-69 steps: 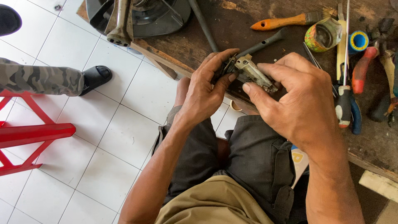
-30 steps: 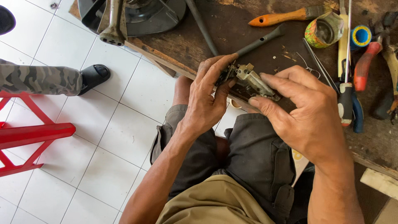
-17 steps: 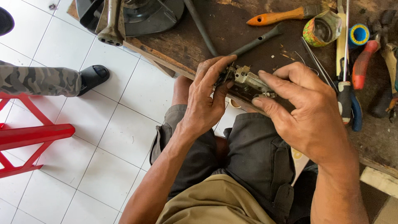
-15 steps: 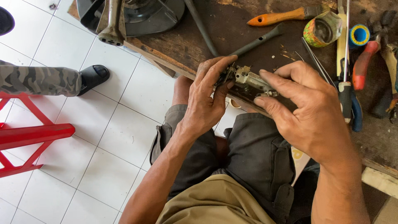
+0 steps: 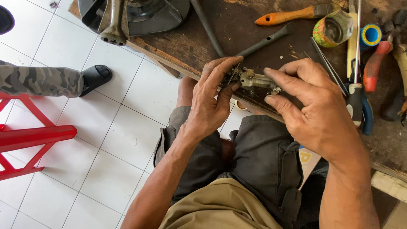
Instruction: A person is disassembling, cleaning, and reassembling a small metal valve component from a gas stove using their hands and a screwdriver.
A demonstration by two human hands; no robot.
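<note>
Both hands grip a small metal part (image 5: 254, 80) right at the near edge of the wooden bench (image 5: 199, 42). The left hand (image 5: 212, 97) curls around its left end; the right hand (image 5: 313, 106) pinches its right end with thumb and forefinger. Tools crowd the bench to the right, a screwdriver (image 5: 355, 63) just beside the right hand. Open tiled floor (image 5: 123, 135) lies left, up to a red stool (image 5: 29, 135).
</note>
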